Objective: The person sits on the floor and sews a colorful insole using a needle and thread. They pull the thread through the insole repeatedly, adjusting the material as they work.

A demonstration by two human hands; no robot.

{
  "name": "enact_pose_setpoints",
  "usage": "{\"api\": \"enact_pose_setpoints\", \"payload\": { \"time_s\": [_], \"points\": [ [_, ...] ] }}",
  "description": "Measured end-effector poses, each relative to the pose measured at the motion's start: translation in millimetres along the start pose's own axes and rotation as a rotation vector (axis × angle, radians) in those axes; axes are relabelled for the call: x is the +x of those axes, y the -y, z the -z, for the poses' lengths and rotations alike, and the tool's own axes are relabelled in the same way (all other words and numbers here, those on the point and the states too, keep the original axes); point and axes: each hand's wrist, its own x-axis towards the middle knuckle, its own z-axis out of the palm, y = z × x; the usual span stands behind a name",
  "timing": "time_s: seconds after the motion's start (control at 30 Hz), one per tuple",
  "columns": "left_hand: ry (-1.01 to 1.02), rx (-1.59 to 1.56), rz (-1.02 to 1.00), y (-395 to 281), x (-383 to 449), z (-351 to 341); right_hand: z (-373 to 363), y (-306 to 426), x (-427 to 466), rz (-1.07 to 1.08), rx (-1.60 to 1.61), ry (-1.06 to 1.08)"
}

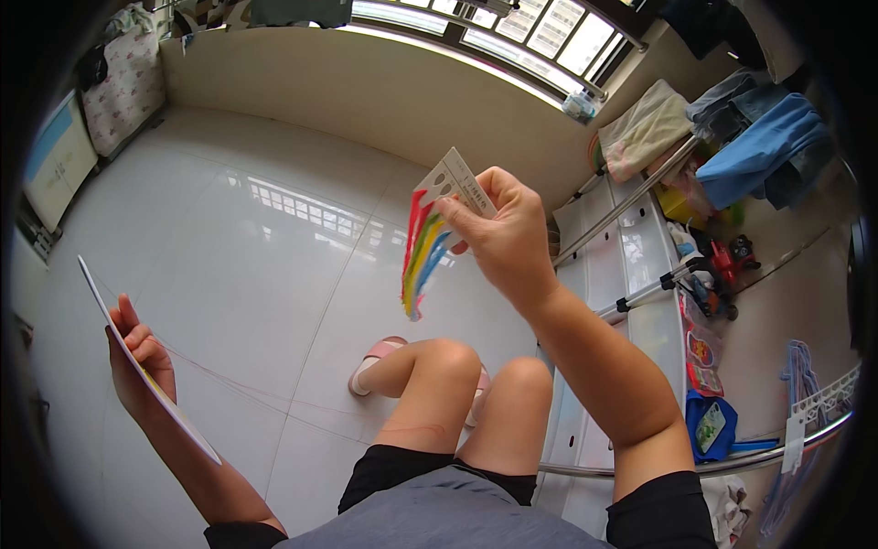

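Observation:
At the left, my left hand (pixel 147 364) grips a thin white panel (pixel 171 410) that I see nearly edge-on, so its face is mostly hidden. A loose red thread (pixel 254 390) runs from beside that hand across to my bare thigh. Higher up and right of centre, my right hand (pixel 507 230) pinches a white punched card (pixel 453 169) between thumb and fingers. The card bears printed writing and has holes along its edge. From it hang several bundles of embroidery thread (pixel 423 254) in red, green, yellow and blue.
A metal clothes rack (pixel 645 185) stands on my right, with a blue cloth (pixel 768 151) draped over it. Below lie white storage boxes (pixel 651 343), a red toy (pixel 727 264) and a blue bag (pixel 711 425). A white cabinet (pixel 62 165) stands far left on the tiled floor (pixel 226 274).

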Motion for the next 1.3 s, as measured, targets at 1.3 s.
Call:
{"api": "enact_pose_setpoints", "payload": {
  "time_s": [1.3],
  "points": [
    [0.238,0.18,0.787,234,-76,-75,237,-126,-310,-0.165,-0.552,-0.938]
  ]
}}
